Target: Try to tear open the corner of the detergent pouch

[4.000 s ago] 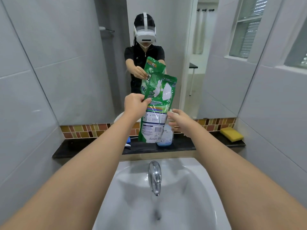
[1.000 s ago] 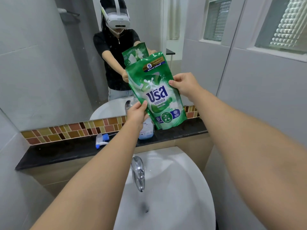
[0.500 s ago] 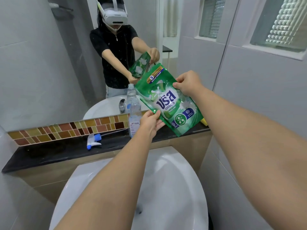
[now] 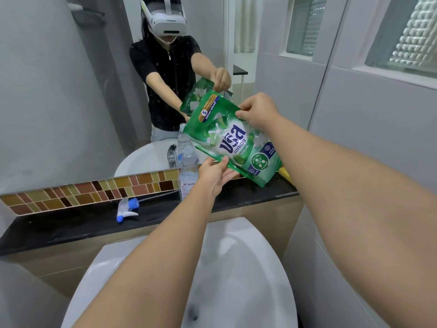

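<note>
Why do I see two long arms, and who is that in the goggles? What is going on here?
The camera sits on a person's head, looking down, so the arms are their own. The figure in goggles is their reflection in the wall mirror. The left hand holds the lower edge of a green plastic detergent pouch; the right hand pinches its top corner. On the black ledge stand a clear plastic bottle and a white-and-blue spray nozzle. Below is a white washbasin.

Both hands hold a green pouch (image 4: 233,140) up, tilted, over the white sink (image 4: 236,268). The left hand (image 4: 214,175) pinches its bottom edge. The right hand (image 4: 256,111) pinches its top.
</note>
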